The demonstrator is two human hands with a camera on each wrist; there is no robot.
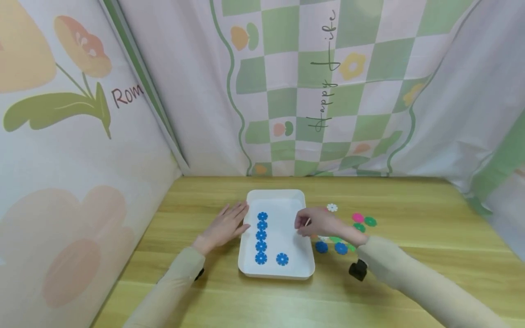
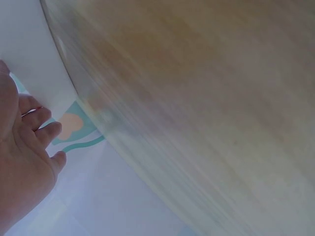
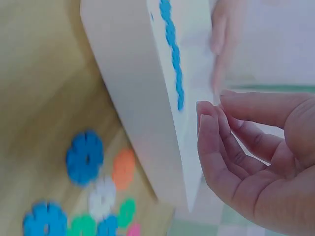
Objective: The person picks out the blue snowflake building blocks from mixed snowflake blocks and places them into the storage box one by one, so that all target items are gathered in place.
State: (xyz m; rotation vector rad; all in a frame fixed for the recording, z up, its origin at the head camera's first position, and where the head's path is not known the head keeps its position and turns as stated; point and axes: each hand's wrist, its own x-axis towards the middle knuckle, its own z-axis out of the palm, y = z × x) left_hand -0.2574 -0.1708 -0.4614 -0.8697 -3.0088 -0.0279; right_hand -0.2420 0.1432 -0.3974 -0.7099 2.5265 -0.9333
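Note:
Inside a white tray (image 1: 275, 272), several blue snowflake discs (image 1: 261, 235) form a column along the left side. One more blue disc (image 1: 282, 259) lies apart near the front. My left hand (image 1: 227, 224) rests at the tray's left rim with its fingers extended; its palm and fingertips show at the edge of the left wrist view. My right hand (image 1: 317, 222) is over the tray's right rim, fingers bent and thumb tip against the fingertips. In the right wrist view, no disc shows between the fingertips (image 3: 208, 120).
Loose discs lie on the wooden table (image 1: 414, 218) right of the tray, partly under my right forearm: blue (image 1: 341, 248), green (image 1: 370, 221), pink (image 1: 358, 217) and white (image 1: 332, 207). A patterned curtain (image 1: 283, 91) hangs behind the table.

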